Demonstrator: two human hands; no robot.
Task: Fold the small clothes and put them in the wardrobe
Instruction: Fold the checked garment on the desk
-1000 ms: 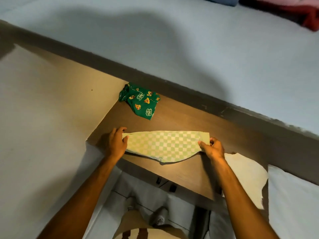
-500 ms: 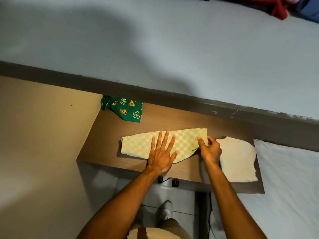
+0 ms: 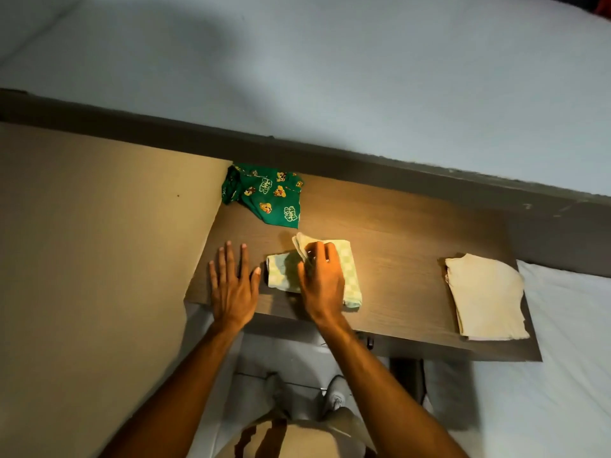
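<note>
on the wooden shelf (image 3: 413, 266), left hand (image 3: 233, 285) flat, fingers spread; right hand (image 3: 322, 279) pinches checked cloth (image 3: 348, 276).

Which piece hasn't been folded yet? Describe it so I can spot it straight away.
Start from the brown wooden shelf and go to its far left corner. There lies the crumpled dark green cartoon-print garment. The pale green checked cloth and the cream folded cloth are both lighter, with no cartoon print.
</note>
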